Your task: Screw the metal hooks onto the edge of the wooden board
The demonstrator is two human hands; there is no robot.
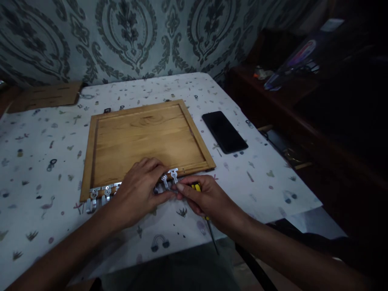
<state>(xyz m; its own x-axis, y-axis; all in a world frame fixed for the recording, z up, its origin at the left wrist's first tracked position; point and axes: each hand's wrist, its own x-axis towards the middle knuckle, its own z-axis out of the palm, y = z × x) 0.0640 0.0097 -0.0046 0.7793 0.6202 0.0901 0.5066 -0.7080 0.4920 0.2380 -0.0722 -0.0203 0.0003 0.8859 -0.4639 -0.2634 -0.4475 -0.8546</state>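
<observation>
A framed wooden panel (145,137) lies on the patterned tablecloth (169,262), with a row of silver metal hooks (107,193) along its near edge. My left hand (141,192) rests over that edge, thumb and fingers closed around a silver hook (165,182) near the row's right end. From the right, my right hand (209,198) pinches the same end of the row with its fingertips. A yellow and black screwdriver (197,186) is tucked in my right palm, its shaft pointing down toward the table's front edge.
A black phone (224,132) lies right of the panel. Brown cardboard (45,97) sits at the back left. Dark wooden furniture (273,105) with a plastic-wrapped item stands at the right, beside an open drawer. A patterned wall (133,36) rises behind the table.
</observation>
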